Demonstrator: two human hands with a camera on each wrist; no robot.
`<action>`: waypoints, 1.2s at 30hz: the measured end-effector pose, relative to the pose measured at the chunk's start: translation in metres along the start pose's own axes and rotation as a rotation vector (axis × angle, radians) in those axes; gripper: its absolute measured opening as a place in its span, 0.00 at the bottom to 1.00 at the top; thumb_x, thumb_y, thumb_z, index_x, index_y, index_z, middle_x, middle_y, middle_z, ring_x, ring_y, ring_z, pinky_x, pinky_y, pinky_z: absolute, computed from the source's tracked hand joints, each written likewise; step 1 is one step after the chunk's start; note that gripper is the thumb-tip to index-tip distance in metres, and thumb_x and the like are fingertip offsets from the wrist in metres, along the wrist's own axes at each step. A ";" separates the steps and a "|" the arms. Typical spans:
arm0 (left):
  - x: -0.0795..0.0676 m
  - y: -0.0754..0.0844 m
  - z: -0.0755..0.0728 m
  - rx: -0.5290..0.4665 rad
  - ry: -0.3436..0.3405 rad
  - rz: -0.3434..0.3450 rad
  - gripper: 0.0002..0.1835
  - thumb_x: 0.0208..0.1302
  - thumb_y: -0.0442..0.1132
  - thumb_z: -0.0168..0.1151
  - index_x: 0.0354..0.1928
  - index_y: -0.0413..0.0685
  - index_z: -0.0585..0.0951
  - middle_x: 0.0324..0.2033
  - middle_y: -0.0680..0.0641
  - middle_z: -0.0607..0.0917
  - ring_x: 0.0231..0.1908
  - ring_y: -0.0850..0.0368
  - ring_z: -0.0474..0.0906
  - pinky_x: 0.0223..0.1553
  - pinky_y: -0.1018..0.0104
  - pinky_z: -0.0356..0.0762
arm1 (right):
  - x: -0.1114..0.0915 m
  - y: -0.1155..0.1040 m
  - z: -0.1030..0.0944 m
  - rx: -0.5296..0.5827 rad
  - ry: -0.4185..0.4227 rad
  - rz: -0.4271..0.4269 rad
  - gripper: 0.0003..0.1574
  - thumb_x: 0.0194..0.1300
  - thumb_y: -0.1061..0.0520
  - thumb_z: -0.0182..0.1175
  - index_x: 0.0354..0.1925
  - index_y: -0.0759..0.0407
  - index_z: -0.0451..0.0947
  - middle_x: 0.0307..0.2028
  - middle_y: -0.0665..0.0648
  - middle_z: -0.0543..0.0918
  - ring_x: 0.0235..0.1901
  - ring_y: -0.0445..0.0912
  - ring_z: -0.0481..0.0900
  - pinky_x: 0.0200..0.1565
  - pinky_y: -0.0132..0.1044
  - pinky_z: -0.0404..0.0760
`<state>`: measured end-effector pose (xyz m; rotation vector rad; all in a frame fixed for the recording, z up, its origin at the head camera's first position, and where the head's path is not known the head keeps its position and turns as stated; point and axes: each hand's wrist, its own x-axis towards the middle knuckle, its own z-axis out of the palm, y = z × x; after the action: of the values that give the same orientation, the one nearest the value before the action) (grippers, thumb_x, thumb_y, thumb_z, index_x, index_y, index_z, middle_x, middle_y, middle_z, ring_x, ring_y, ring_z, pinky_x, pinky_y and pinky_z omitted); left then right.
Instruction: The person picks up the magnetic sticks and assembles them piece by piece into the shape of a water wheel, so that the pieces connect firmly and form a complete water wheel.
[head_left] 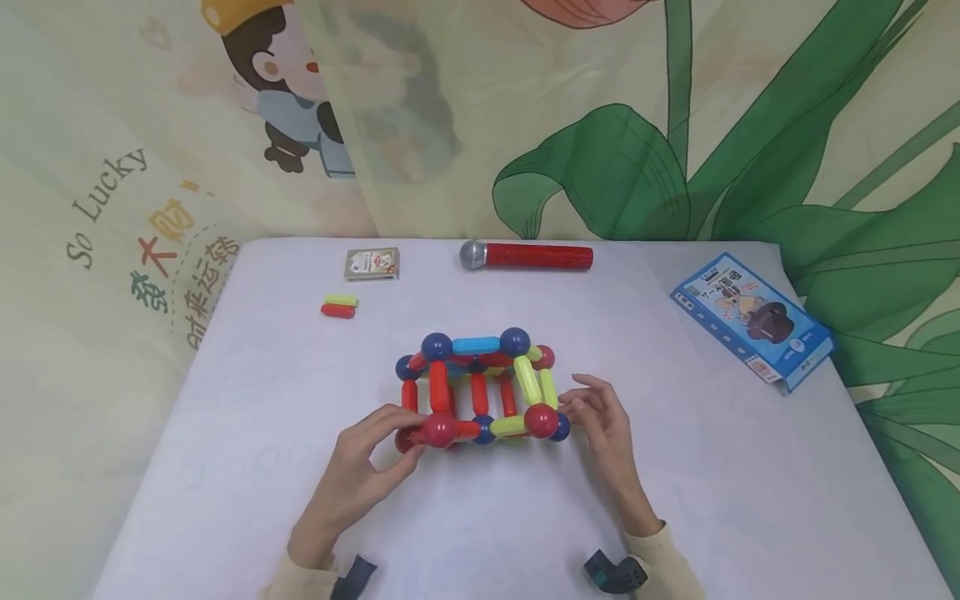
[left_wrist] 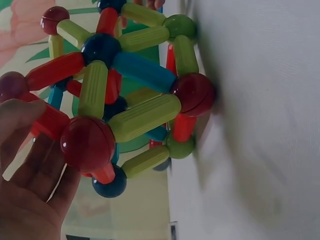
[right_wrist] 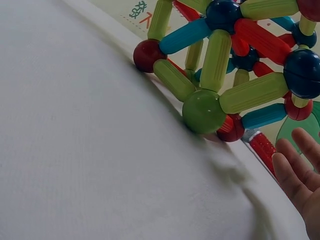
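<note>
A ball-and-stick structure [head_left: 480, 346] of red, blue and green balls joined by red, yellow-green and blue rods stands on the white table. My left hand [head_left: 367, 458] grips its near left corner, thumb and fingers about a red ball [head_left: 439, 430] and the red rod by it. From the left wrist, the left hand [left_wrist: 30, 175] shows at a red rod [left_wrist: 52, 122]. My right hand [head_left: 603, 437] is beside the structure's right end with loosely bent fingers. In the right wrist view, the right hand [right_wrist: 300, 170] holds nothing and appears apart from the balls.
Behind the structure lie a red microphone [head_left: 540, 256] and a small card box [head_left: 372, 263]. Two loose rods, a yellow-green one [head_left: 342, 300] and a red one [head_left: 337, 312], lie at the left. A blue box [head_left: 753, 321] rests near the table's right edge.
</note>
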<state>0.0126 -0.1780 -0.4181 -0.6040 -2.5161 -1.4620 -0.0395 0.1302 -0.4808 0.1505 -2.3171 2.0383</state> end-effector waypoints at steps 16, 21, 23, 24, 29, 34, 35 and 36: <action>0.065 -0.124 -0.069 0.291 0.247 -0.384 0.24 0.62 0.27 0.61 0.61 0.40 0.72 0.59 0.38 0.74 0.64 0.41 0.66 0.62 0.46 0.67 | 0.008 0.015 -0.009 0.000 -0.021 0.183 0.21 0.73 0.62 0.50 0.61 0.67 0.65 0.43 0.69 0.80 0.40 0.43 0.83 0.43 0.30 0.82; 0.088 -0.144 -0.079 0.406 0.081 -0.458 0.23 0.62 0.26 0.58 0.60 0.40 0.72 0.58 0.36 0.73 0.62 0.39 0.64 0.63 0.43 0.62 | 0.011 0.021 -0.009 0.007 -0.021 0.230 0.22 0.73 0.63 0.49 0.62 0.66 0.64 0.44 0.69 0.80 0.42 0.46 0.83 0.43 0.31 0.82; 0.091 -0.148 -0.082 0.447 0.054 -0.485 0.21 0.62 0.25 0.58 0.58 0.40 0.74 0.56 0.37 0.75 0.59 0.39 0.65 0.62 0.43 0.63 | 0.010 0.022 -0.008 0.009 -0.027 0.235 0.22 0.73 0.61 0.49 0.62 0.64 0.65 0.44 0.68 0.80 0.41 0.45 0.83 0.43 0.31 0.82; 0.091 -0.149 -0.083 0.467 0.045 -0.493 0.21 0.61 0.24 0.59 0.57 0.40 0.75 0.55 0.37 0.75 0.58 0.40 0.65 0.61 0.43 0.64 | 0.010 0.022 -0.007 0.007 -0.028 0.233 0.21 0.73 0.60 0.50 0.62 0.63 0.65 0.44 0.68 0.80 0.41 0.44 0.83 0.43 0.31 0.82; 0.091 -0.156 -0.085 0.484 0.041 -0.503 0.20 0.61 0.26 0.60 0.56 0.41 0.75 0.53 0.37 0.77 0.56 0.40 0.68 0.59 0.44 0.66 | 0.010 0.023 -0.007 -0.018 -0.024 0.213 0.20 0.73 0.58 0.50 0.61 0.61 0.66 0.44 0.66 0.81 0.42 0.47 0.83 0.43 0.31 0.82; 0.085 -0.161 -0.082 0.363 0.078 -0.501 0.20 0.62 0.29 0.63 0.56 0.41 0.75 0.49 0.37 0.79 0.51 0.42 0.73 0.55 0.47 0.71 | 0.010 0.024 -0.008 -0.041 -0.022 0.217 0.20 0.74 0.57 0.49 0.61 0.60 0.66 0.44 0.65 0.81 0.42 0.47 0.83 0.43 0.30 0.82; 0.083 -0.160 -0.080 0.330 0.097 -0.502 0.20 0.61 0.30 0.63 0.56 0.42 0.76 0.49 0.38 0.80 0.50 0.44 0.74 0.54 0.48 0.72 | 0.010 0.024 -0.008 -0.039 -0.022 0.219 0.20 0.74 0.57 0.49 0.61 0.60 0.66 0.44 0.65 0.81 0.42 0.46 0.83 0.43 0.30 0.82; 0.082 -0.157 -0.077 0.300 0.115 -0.506 0.19 0.61 0.31 0.64 0.56 0.43 0.76 0.48 0.39 0.81 0.49 0.45 0.74 0.54 0.49 0.72 | 0.009 0.023 -0.008 -0.036 -0.022 0.223 0.20 0.74 0.57 0.49 0.61 0.60 0.66 0.44 0.65 0.81 0.42 0.46 0.83 0.43 0.30 0.82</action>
<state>-0.1319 -0.2922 -0.4754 0.1757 -2.8376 -1.1556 -0.0516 0.1406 -0.5019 -0.0922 -2.4829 2.0975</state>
